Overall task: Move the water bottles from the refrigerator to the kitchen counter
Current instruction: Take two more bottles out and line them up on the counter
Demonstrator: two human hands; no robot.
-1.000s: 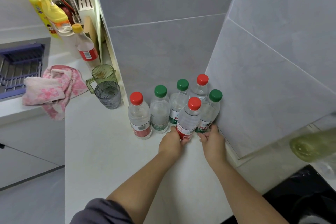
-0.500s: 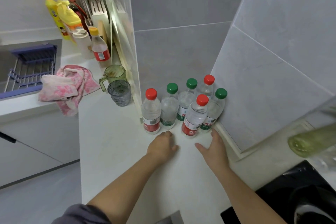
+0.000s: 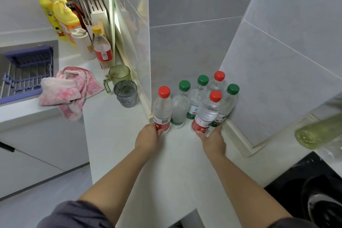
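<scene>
Grey tiled walls (image 3: 185,52) meet in a corner above a white counter (image 3: 120,135). At the far left a purple rack (image 3: 27,72) sits in the sink, with a pink towel (image 3: 68,89) just beside it. Six water bottles (image 3: 180,109) stand upright in the corner, close together, with red and green caps. A green mug (image 3: 119,75) and a grey glass (image 3: 125,93) stand nearby to their left. The left hand (image 3: 148,138) curls its fingers round the base of the left red-capped bottle (image 3: 162,109). The right hand (image 3: 213,141) grips the base of the front red-capped bottle (image 3: 206,114).
</scene>
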